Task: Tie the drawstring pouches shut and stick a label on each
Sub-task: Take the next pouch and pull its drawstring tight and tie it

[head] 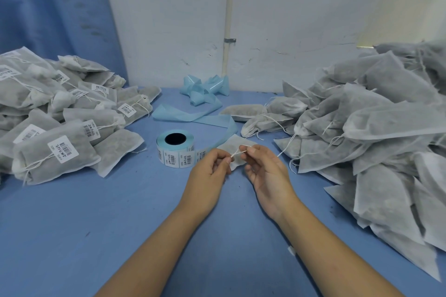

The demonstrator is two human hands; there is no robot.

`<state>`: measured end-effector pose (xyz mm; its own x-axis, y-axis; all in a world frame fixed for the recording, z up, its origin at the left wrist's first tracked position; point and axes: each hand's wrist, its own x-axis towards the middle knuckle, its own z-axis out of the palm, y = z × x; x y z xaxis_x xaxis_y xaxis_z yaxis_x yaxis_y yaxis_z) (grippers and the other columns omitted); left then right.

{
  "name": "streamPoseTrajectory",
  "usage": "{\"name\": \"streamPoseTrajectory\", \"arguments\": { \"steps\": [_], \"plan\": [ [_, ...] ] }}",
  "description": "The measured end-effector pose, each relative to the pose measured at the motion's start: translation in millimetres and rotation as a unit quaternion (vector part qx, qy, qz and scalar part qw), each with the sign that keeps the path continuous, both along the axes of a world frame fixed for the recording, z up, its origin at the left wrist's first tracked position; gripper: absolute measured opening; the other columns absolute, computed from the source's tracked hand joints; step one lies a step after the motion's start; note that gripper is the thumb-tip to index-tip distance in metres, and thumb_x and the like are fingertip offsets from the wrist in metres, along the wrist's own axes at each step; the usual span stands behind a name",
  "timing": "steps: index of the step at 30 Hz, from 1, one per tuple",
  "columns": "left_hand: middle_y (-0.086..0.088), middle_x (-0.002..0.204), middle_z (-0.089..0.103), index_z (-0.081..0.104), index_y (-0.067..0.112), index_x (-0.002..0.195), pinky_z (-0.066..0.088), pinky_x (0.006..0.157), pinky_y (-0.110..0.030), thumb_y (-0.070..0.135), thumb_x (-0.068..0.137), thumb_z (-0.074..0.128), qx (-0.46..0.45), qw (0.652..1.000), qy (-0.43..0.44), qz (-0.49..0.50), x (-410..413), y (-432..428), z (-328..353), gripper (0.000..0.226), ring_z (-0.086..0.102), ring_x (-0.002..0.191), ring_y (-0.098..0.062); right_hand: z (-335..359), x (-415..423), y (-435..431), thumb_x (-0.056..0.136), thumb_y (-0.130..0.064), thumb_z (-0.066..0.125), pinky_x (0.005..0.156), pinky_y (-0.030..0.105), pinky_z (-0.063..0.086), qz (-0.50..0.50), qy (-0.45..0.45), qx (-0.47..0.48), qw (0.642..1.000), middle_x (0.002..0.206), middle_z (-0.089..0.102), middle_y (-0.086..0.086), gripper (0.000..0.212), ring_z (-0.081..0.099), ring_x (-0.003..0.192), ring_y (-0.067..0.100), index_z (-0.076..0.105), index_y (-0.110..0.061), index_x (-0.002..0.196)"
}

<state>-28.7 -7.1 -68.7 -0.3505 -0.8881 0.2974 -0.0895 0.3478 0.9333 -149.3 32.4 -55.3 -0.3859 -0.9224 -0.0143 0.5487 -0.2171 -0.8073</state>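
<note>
The blue table [96,224] carries a heap of labelled pouches [48,108] at the left and a larger heap of unlabelled pouches [374,128] at the right — between them a label roll [175,149] (core facing up) and a loose, curling pale-blue backing strip [193,114].

A heap of labelled pouches [60,123] is lying on the table [108,224] at the left of the frame, and a larger heap of unlabelled pouches [376,132] is filling the right side. Between them, at centre, the label roll [175,150] is sitting on the table, its backing strip [193,117] trailing above it toward the wall. Just right of the roll, one pouch [233,143] is lying below the strip, the left hand [210,166] and right hand [265,171] meeting over it, each pinching the drawstring [237,152] between them.
</note>
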Motion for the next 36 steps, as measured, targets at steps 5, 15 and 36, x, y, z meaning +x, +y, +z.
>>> {"name": "streamPoseTrajectory", "arguments": {
  "steps": [5, 15, 36],
  "plan": [
    [0.005, 0.070, 0.060, 0.058, 0.020, 0.087, 0.041, 0.059, -0.011, 0.014, 0.097, 0.052, 0.015, 1.000, 0.008, 0.009, 0, 0, 0, 0.013, 0.049, 0.056, -0.001, 0, 2, 1, 0.088, 0.002, 0.055, 0.070, 0.015, 0.053, 0.020, -0.012, -0.033, 0.999, 0.090, 0.075, 0.005, 0.016, 0.070, 0.081, 0.007, 0.057, -0.011, 0.079],
    [0.007, 0.088, 0.062, 0.062, 0.023, 0.092, 0.038, 0.072, -0.014, 0.021, 0.093, 0.057, -0.065, 0.990, -0.107, 0.065, 2, -1, -1, 0.005, 0.051, 0.081, 0.003, 1, 3, 1, 0.088, 0.003, 0.053, 0.065, 0.016, 0.052, 0.028, -0.021, -0.010, 0.999, 0.076, 0.072, 0.004, 0.017, 0.064, 0.071, 0.011, 0.057, -0.010, 0.078],
    [0.006, 0.109, 0.056, 0.057, 0.022, 0.097, 0.031, 0.082, 0.000, -0.001, 0.083, 0.061, -0.178, 0.970, -0.007, 0.163, 11, 0, 4, 0.027, 0.047, 0.096, 0.009, -5, 5, -1, 0.084, 0.005, 0.064, 0.063, 0.016, 0.053, -0.065, 0.178, 0.047, 0.981, 0.067, 0.067, 0.002, 0.010, 0.062, 0.059, 0.011, 0.066, -0.004, 0.087]
  ]
}}
